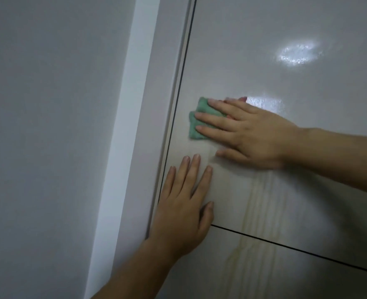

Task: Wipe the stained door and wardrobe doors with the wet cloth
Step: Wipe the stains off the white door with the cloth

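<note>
My right hand (249, 134) presses the folded green cloth (195, 124) flat against the pale wood-grain door (307, 190), close to its left edge, fingers straight. Below it my left hand (182, 210) lies flat on the door, fingers straight and spread, just above the dark horizontal groove (297, 249).

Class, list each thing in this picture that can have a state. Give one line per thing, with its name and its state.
green cloth: folded, pressed flat against the door.
right hand: fingers straight, pressing the cloth on the door.
left hand: fingers straight and spread, flat on the door, holding nothing.
door: looks shut in its frame, with shiny wet-looking patches above the cloth.
</note>
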Demonstrator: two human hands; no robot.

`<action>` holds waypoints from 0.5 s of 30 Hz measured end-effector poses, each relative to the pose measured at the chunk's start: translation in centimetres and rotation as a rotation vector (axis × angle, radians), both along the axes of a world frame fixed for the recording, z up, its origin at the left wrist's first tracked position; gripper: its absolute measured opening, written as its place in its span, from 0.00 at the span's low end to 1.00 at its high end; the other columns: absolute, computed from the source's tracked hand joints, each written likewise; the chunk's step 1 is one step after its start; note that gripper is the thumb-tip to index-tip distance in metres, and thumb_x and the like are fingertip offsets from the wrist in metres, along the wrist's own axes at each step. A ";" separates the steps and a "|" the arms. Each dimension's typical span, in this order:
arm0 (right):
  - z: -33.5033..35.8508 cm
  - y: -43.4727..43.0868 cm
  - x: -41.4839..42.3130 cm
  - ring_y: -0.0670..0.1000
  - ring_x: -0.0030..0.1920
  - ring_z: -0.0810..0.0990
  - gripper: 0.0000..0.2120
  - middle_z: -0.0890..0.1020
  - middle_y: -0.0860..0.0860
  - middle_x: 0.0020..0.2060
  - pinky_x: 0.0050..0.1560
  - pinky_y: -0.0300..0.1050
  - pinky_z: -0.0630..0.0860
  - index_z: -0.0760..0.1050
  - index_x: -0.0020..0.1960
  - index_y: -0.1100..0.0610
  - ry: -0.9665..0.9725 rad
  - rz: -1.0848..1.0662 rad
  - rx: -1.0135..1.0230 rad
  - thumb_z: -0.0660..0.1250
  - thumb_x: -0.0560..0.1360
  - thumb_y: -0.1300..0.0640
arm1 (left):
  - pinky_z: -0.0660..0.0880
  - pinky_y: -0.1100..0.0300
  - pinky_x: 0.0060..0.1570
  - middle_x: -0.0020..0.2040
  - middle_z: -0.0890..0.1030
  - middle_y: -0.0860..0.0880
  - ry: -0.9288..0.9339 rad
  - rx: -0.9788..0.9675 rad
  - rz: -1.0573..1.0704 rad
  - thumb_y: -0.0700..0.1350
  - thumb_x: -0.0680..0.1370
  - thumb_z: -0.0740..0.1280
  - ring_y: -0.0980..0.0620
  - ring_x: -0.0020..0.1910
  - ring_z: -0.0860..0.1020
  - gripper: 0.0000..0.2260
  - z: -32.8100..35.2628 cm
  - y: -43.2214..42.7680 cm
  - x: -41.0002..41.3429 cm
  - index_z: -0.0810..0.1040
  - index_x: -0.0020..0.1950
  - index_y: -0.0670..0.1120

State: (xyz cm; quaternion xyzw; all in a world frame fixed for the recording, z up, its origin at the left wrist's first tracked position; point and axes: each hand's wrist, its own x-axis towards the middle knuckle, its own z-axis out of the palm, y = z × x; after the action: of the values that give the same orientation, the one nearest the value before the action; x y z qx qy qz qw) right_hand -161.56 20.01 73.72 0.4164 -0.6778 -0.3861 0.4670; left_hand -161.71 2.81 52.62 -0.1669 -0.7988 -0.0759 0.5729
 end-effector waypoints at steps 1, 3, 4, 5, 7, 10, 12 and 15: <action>1.6 -0.9 -0.2 0.59 0.82 0.47 0.32 0.54 0.52 0.82 0.81 0.57 0.45 0.53 0.83 0.51 0.003 -0.005 -0.096 0.42 0.84 0.37 | 0.53 0.39 0.80 0.85 0.50 0.43 0.000 0.001 0.001 0.53 0.82 0.57 0.43 0.84 0.48 0.32 -0.1 -0.1 0.0 0.54 0.84 0.46; 4.2 -3.0 -0.4 0.58 0.82 0.42 0.33 0.49 0.52 0.83 0.81 0.55 0.40 0.46 0.84 0.51 -0.009 -0.017 -0.290 0.38 0.83 0.36 | 0.51 0.40 0.81 0.85 0.50 0.44 0.002 0.009 -0.004 0.53 0.82 0.58 0.43 0.84 0.47 0.32 -0.2 0.0 -0.1 0.54 0.84 0.46; 4.3 -3.9 -0.5 0.58 0.82 0.41 0.34 0.48 0.52 0.83 0.81 0.56 0.39 0.46 0.84 0.51 -0.008 -0.021 -0.347 0.38 0.83 0.36 | 0.50 0.41 0.81 0.85 0.49 0.44 0.004 0.015 -0.006 0.53 0.81 0.58 0.43 0.84 0.47 0.32 -0.2 0.0 -0.1 0.54 0.84 0.46; 3.6 -4.3 -0.5 0.60 0.82 0.42 0.35 0.49 0.53 0.83 0.81 0.57 0.40 0.48 0.83 0.52 0.004 -0.007 -0.355 0.39 0.82 0.36 | 0.49 0.42 0.81 0.85 0.50 0.44 0.007 0.019 -0.011 0.52 0.81 0.58 0.43 0.84 0.47 0.32 -0.2 0.0 -0.2 0.54 0.84 0.46; 0.3 -3.6 -0.7 0.63 0.82 0.48 0.34 0.54 0.56 0.82 0.81 0.60 0.45 0.54 0.83 0.55 0.034 0.020 -0.225 0.42 0.83 0.37 | 0.52 0.40 0.80 0.84 0.51 0.43 0.028 0.021 -0.027 0.52 0.81 0.59 0.43 0.84 0.48 0.32 -0.2 0.0 -0.4 0.56 0.84 0.46; -2.5 0.0 -0.3 0.61 0.82 0.49 0.32 0.56 0.54 0.82 0.81 0.59 0.49 0.56 0.82 0.54 0.013 -0.003 0.004 0.45 0.84 0.38 | 0.55 0.38 0.79 0.84 0.54 0.42 0.049 0.029 -0.038 0.51 0.81 0.60 0.42 0.83 0.50 0.31 -0.3 -0.1 -0.4 0.57 0.83 0.45; -0.3 1.3 -0.2 0.60 0.82 0.49 0.32 0.56 0.53 0.82 0.81 0.59 0.49 0.55 0.82 0.53 0.029 -0.019 -0.016 0.44 0.84 0.38 | 0.56 0.38 0.79 0.84 0.55 0.42 0.055 0.035 -0.021 0.52 0.81 0.59 0.42 0.83 0.51 0.31 -0.1 -0.1 -0.2 0.59 0.83 0.45; 3.5 1.7 -0.2 0.61 0.82 0.46 0.34 0.52 0.53 0.82 0.81 0.59 0.44 0.52 0.83 0.53 0.028 -0.050 -0.341 0.42 0.83 0.37 | 0.54 0.38 0.79 0.84 0.53 0.43 0.038 0.048 0.002 0.53 0.81 0.58 0.42 0.84 0.49 0.31 0.1 0.6 0.0 0.57 0.83 0.46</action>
State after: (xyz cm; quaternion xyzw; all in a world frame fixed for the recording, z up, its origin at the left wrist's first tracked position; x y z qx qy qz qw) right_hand -161.80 21.72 77.22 0.3089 -0.7369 -0.2828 0.5306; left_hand -161.70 3.39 52.72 -0.1536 -0.7860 -0.0912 0.5918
